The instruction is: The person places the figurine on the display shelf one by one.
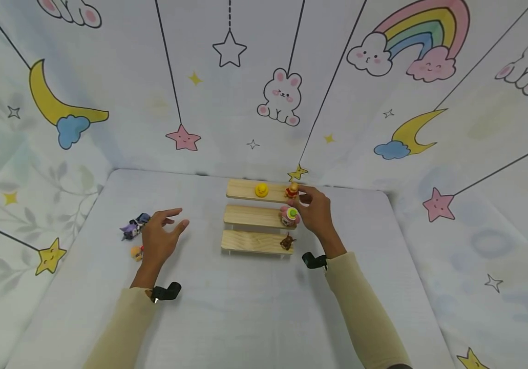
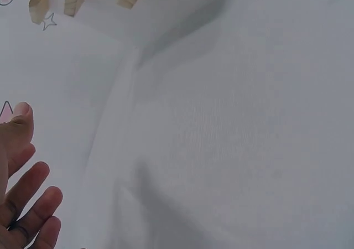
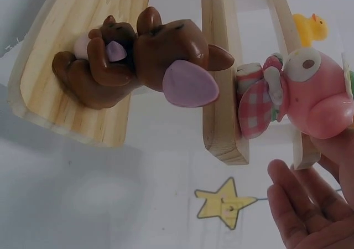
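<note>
The right hand (image 1: 316,210) is hovering at the right end of the back board (image 1: 244,188), where a small red-and-yellow figure (image 1: 292,190) is standing. Its thumb and index finger are coming very near to this figure, with a narrow gap between them, and the other fingers are bending loosely. In the right wrist view the pink figure (image 1: 289,216) is hiding the place of contact, so I cannot tell whether the fingers are pinching the red-and-yellow figure or only standing beside it.

On the same board, to the left, a yellow duck (image 1: 261,190) is sitting. The pink figure, wearing checked cloth, is standing on the right end of the middle board (image 1: 250,215), just beside the right hand. A brown figure (image 1: 287,242) with mauve inner ears is sitting on the right end of the front board (image 1: 250,241).

The left hand (image 1: 160,241) is hanging above the table (image 1: 227,307), well apart from the boards. Its fingers are spreading away from the thumb and are holding nothing. Beside it, purple and dark-blue figures (image 1: 131,230) are lying close together, and an orange-yellow figure (image 1: 136,253) is partly hiding behind the wrist.
</note>
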`<state>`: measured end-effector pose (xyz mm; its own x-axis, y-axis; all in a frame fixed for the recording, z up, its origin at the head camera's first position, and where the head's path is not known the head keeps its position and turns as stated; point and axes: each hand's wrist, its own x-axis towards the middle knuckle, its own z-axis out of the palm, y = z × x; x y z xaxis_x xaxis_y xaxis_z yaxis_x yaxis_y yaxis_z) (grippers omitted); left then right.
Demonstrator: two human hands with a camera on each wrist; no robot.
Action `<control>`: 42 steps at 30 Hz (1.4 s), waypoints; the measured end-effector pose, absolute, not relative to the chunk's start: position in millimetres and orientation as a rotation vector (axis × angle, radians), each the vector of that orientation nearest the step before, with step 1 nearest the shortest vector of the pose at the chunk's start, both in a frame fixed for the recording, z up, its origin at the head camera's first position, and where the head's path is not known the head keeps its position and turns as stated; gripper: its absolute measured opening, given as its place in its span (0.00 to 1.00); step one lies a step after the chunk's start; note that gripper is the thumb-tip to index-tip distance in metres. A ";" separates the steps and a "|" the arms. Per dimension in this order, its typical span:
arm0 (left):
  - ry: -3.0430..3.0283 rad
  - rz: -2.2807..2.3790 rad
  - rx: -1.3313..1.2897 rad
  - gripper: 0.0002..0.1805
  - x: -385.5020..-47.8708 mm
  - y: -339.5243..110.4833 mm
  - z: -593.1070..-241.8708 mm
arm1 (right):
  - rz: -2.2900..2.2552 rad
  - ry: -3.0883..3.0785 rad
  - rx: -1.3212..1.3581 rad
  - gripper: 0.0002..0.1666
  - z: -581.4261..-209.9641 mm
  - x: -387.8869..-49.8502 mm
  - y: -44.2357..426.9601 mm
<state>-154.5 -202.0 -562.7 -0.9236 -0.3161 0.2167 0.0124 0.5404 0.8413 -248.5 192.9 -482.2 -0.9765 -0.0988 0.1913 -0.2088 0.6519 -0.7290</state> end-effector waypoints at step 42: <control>-2.413 -1.101 0.641 0.29 -113.6 -297.4 -569.7 | 1.218 -2.735 0.241 0.33 -486.2 -248.9 193.4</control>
